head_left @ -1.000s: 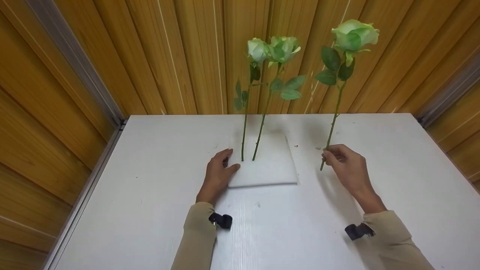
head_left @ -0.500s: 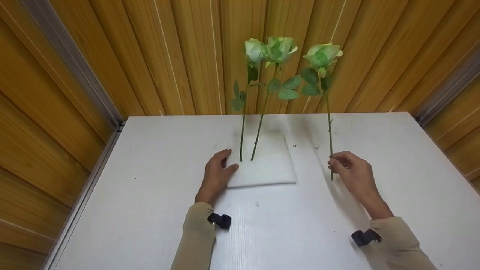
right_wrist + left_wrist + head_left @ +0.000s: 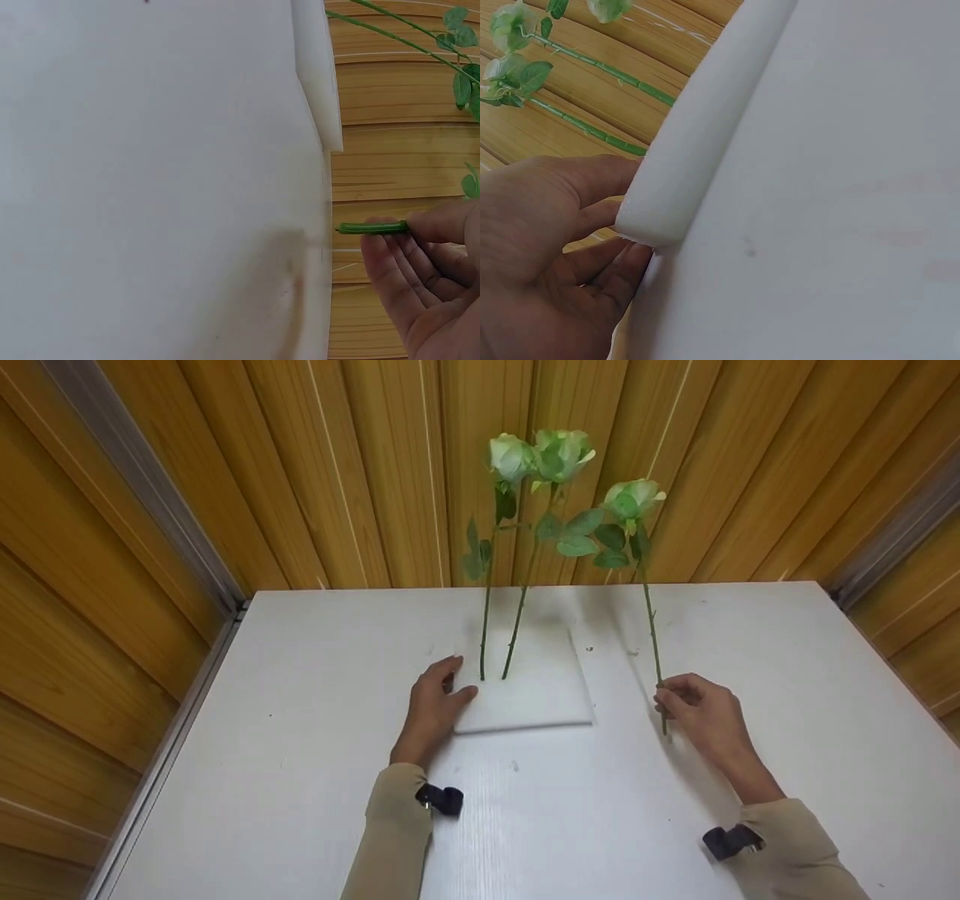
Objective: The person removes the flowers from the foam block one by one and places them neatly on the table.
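Wall (image 3: pixel 360 472): wood-look planks, honey-brown, grooved, beyond both hands.

Table (image 3: pixel 570 825): white, flat, faintly grained, scuffed in spots, beneath both hands.

Sleeves (image 3: pixel 394 825), pair: tan cloth, behind the hands.

First rose (image 3: pixel 486 553): upright, just right of the left hand, its stem foot meeting the block's top. Second rose (image 3: pixel 532 556): beside it, farther from that hand, tilted slightly right. Pale green ruffled petals.

Held rose (image 3: pixel 649 607): bloom beyond the right hand, stem leaning a little left. Likely handles best with the pinch low and firm and the thin, knobbly stem near upright.

Block (image 3: pixel 540 697): white, squarish, foam-like slab, at the left hand's right. Light, even pressure should steady it without denting.

Left hand (image 3: pixel 433 705): grips the block's left edge, thumb over the top.

Right hand (image 3: pixel 709 716): pinches the held rose's stem between thumb and fingers, well apart from the block.

Wrist cameras (image 3: pixel 441 799), two: black, at the cuffs.

Stem end (image 3: pixel 367 228): smooth, green, rod-shaped, protruding past the right fingertips.
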Demonstrator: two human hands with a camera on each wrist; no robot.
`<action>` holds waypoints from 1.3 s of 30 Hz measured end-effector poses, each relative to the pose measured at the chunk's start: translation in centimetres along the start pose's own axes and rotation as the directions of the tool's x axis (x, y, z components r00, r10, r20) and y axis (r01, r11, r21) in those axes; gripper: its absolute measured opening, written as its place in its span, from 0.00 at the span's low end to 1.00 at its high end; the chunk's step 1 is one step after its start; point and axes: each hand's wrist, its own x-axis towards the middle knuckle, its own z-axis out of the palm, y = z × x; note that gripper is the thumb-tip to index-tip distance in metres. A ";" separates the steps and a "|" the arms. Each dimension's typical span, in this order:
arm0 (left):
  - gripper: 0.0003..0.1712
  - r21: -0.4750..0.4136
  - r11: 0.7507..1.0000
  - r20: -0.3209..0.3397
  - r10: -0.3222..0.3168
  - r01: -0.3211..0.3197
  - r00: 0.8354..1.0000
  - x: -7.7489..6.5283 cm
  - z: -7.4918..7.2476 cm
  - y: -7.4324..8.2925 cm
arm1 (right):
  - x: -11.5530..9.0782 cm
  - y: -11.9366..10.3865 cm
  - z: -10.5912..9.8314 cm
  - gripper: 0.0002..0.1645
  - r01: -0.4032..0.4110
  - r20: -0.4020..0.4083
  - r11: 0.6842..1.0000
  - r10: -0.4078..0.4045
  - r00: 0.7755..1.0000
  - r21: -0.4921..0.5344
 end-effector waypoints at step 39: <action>0.33 -0.006 1.000 0.005 0.005 -0.005 1.000 -0.1 -0.2 0.2 | -0.9 0.9 0.3 0.15 -0.188 0.187 0.982 0.182 0.965 0.011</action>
